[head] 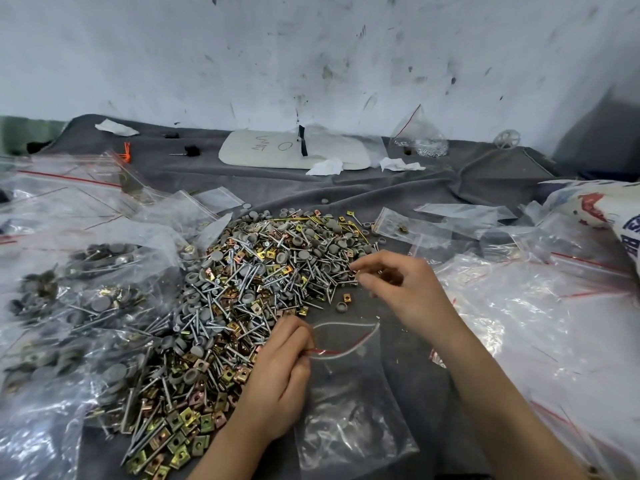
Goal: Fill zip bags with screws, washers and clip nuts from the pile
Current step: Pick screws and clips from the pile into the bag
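Note:
A big pile (pixel 242 289) of screws, grey round washers and brass-coloured clip nuts covers the middle of the grey cloth. A clear zip bag (pixel 349 403) with a red strip lies flat in front of the pile, its mouth spread wide. My left hand (pixel 280 375) pinches the left edge of the bag's mouth. At the pile's right edge my right hand (pixel 398 289) hovers with fingers curled, pinching small pieces; what they are is blurred.
Filled zip bags (pixel 69 306) lie heaped on the left. Empty zip bags (pixel 554 323) are spread on the right, with a printed sack (pixel 606 216) beyond them. A white pad (pixel 291 150), tissues and another filled bag (pixel 420 142) sit by the far wall.

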`<action>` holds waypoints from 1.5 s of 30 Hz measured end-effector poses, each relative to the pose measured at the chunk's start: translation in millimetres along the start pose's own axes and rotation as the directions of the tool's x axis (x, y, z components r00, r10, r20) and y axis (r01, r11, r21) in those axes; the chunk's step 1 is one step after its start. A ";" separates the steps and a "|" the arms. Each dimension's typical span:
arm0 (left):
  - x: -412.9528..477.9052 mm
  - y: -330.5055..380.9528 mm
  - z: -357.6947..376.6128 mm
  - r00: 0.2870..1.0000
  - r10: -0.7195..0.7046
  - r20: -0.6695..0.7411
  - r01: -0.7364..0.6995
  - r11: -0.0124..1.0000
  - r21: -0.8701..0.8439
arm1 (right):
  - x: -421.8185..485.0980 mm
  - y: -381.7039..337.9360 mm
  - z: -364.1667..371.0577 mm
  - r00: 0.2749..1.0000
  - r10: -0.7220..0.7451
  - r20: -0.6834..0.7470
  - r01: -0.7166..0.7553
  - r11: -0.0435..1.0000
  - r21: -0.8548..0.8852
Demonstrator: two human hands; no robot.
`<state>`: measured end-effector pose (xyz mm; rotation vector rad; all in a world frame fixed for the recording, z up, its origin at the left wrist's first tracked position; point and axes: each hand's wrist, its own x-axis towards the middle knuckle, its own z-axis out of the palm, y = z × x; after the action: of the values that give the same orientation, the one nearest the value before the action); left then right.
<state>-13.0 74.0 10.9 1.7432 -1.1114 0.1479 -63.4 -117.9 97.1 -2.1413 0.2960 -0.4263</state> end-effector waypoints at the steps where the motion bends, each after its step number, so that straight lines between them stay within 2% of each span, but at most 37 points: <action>1: -0.1 0.4 -0.1 1.000 -0.012 -0.020 0.012 1.000 -0.013 | 8.0 8.9 4.5 0.998 0.063 -0.023 -0.064 0.997 -0.049; 6: -0.7 2.9 1.2 0.994 -0.050 -0.096 0.045 0.998 -0.048 | 32.8 41.4 46.3 0.951 0.288 0.114 -0.243 0.922 -0.303; 8: 0.5 3.8 2.7 0.993 -0.068 -0.098 0.062 0.996 -0.057 | 36.8 48.2 58.2 0.943 0.327 0.059 -0.282 0.882 -0.377; 13: 1.7 3.6 2.3 0.991 -0.082 -0.102 0.077 0.996 -0.054 | 36.5 52.7 74.2 0.965 0.248 -0.084 -0.260 0.874 -0.410; 17: -0.3 2.4 0.4 0.994 -0.071 -0.089 0.068 0.997 -0.033 | 34.2 54.0 61.0 0.953 0.232 -0.195 -0.282 0.914 -0.290; 21: 0.7 0.2 -1.5 0.996 -0.058 -0.067 0.058 0.998 -0.001 | 29.7 36.6 29.5 0.950 0.160 -0.267 -0.173 0.985 -0.026; 24: 1.9 -0.1 -1.1 0.998 -0.032 -0.062 0.033 0.999 0.014 | 23.3 10.4 7.4 0.981 0.084 -0.175 -0.077 0.996 0.049; 28: 2.0 0.3 1.7 0.999 -0.017 -0.052 0.017 1.000 0.003 | 8.0 -22.7 -8.5 0.989 -0.129 0.066 0.128 0.992 0.012; 32: 2.1 -1.5 1.1 0.997 -0.035 -0.073 0.033 0.999 -0.027 | 4.2 -33.4 -0.2 0.936 -0.115 0.332 0.176 0.971 -0.159; 34: 1.2 -1.0 1.3 0.995 -0.043 -0.085 0.039 0.998 -0.045 | 4.0 -29.9 5.3 0.915 -0.107 0.389 0.197 0.960 -0.200; 36: 0.6 -0.3 1.5 0.994 -0.047 -0.096 0.041 0.997 -0.064 | 6.8 -22.1 7.9 0.940 -0.089 0.329 0.135 0.984 -0.120; 38: 0.3 0.0 1.3 0.992 -0.055 -0.113 0.046 0.995 -0.084 | 14.0 -8.5 8.3 0.982 0.007 0.188 0.001 0.999 -0.039; 40: 0.2 0.0 0.7 0.988 -0.072 -0.137 0.059 0.994 -0.097 | 22.1 10.2 11.2 0.987 0.112 0.115 -0.094 0.984 -0.152; 42: -0.7 0.1 0.5 0.985 -0.081 -0.149 0.066 0.992 -0.107 | 24.8 31.6 19.4 0.967 0.201 0.156 -0.144 0.938 -0.315; 43: -1.4 0.3 0.4 0.985 -0.080 -0.150 0.065 0.992 -0.107 | 24.0 41.2 25.2 0.957 0.241 0.165 -0.167 0.916 -0.365; 45: -2.0 0.6 0.5 0.986 -0.075 -0.150 0.059 0.993 -0.104 | 22.5 55.3 36.5 0.953 0.290 0.090 -0.234 0.888 -0.395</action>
<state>-14.8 74.7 9.9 1.6500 -0.9320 0.1795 -30.9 -130.1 36.4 -2.4499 0.6193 -0.0511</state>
